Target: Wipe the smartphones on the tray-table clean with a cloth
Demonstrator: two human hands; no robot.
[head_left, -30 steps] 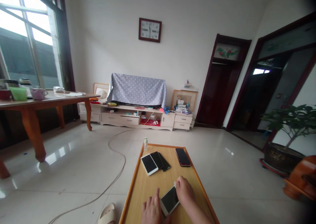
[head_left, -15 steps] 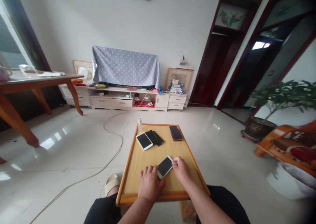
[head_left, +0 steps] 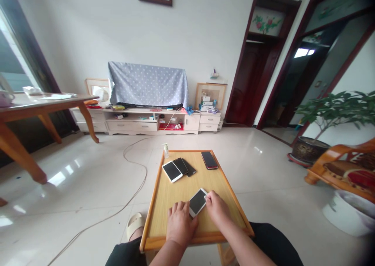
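A white smartphone (head_left: 198,202) with a dark screen lies slantwise on the small wooden table (head_left: 164,195). My left hand (head_left: 180,221) rests on the tabletop at its lower left, the near corner held between forefinger and thumb. Over the phone's right edge my right hand (head_left: 216,207) is closed in a pinch. A tiny pale bit shows at its fingertips, too small to name. Farther back lie a larger white-framed device (head_left: 172,171), a black phone (head_left: 180,165) and another dark phone (head_left: 189,167), overlapping. A dark phone with a red edge (head_left: 209,160) lies at the far right.
A small pump bottle (head_left: 166,150) stands at the table's far left corner. A cable (head_left: 129,195) runs across the floor on the left. A slippered foot (head_left: 135,225) is beside the table. A white bucket (head_left: 350,213) and a wooden chair (head_left: 336,168) stand to the right.
My right hand's pinch has shifted from the phone's upper right corner slightly down along its right edge. My left hand stays at the near corner. The whole view has tilted up a little.
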